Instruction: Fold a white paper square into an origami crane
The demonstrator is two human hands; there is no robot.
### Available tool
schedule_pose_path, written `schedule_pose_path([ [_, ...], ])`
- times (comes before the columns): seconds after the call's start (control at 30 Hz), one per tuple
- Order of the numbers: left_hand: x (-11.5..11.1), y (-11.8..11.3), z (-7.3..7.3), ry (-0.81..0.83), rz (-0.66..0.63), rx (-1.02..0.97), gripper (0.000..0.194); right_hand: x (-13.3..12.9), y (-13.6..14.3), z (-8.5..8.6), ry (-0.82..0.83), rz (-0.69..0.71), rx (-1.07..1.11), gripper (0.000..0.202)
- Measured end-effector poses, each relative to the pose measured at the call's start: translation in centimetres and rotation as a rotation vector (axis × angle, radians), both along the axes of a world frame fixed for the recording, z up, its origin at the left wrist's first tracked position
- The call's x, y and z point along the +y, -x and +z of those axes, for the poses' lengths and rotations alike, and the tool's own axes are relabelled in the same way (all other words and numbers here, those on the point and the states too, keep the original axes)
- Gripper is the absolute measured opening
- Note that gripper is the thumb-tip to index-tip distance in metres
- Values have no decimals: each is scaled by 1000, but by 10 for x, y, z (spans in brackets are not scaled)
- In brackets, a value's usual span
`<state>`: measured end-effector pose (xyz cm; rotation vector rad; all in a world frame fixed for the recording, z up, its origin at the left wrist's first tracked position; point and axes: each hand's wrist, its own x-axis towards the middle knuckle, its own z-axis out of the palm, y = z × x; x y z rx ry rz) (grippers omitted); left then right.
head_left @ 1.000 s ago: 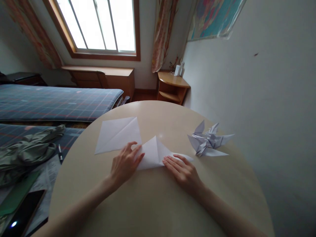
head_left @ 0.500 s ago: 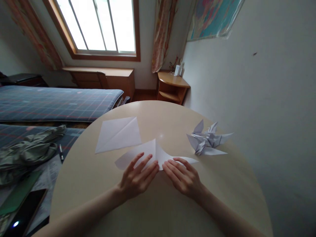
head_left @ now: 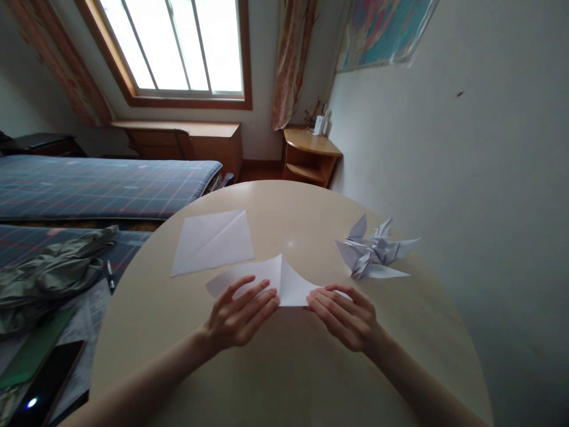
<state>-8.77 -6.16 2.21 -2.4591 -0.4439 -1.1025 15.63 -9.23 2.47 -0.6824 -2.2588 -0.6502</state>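
Note:
A folded white sheet of paper (head_left: 293, 287) lies near the middle of the round table, with a crease running up to its raised far point. My left hand (head_left: 242, 311) holds its left part, fingers over the paper and slightly spread. On the right part, my right hand (head_left: 344, 314) has its fingers close together over the near folded edge. Both thumbs are mostly hidden. Beyond my left hand rests another white paper (head_left: 213, 240) with a diagonal crease. Several folded paper cranes (head_left: 373, 252) sit clustered to the right, beyond my right hand.
The round table (head_left: 288, 373) stands beside a white wall (head_left: 489, 178). To the left, a plaid mattress (head_left: 102, 187) holds crumpled clothing (head_left: 53, 267). A phone (head_left: 48, 379), a green folder (head_left: 35, 350) and a pen (head_left: 109, 276) lie nearby. A corner shelf (head_left: 311, 145) stands behind the table.
My hands have moved apart along the near edge of the paper, the right one outward to the right, the left slightly left. More of the folded edge shows between them.

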Motion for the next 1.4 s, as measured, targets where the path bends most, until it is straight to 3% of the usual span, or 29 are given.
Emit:
schedule_pose_path([
  [0.6,37,39,13,44,80,-126,18,9,-28,7,-43,-118,68,17],
  [0.93,51,54,17,88,154,-133,6,14,-49,16,-92,-214,121,14],
  [1.17,59,65,13,106,125,-135,17,17,-59,14,18,-150,85,28],
  [1.4,64,65,10,179,111,-213,27,17,-66,19,-57,-198,129,17],
])
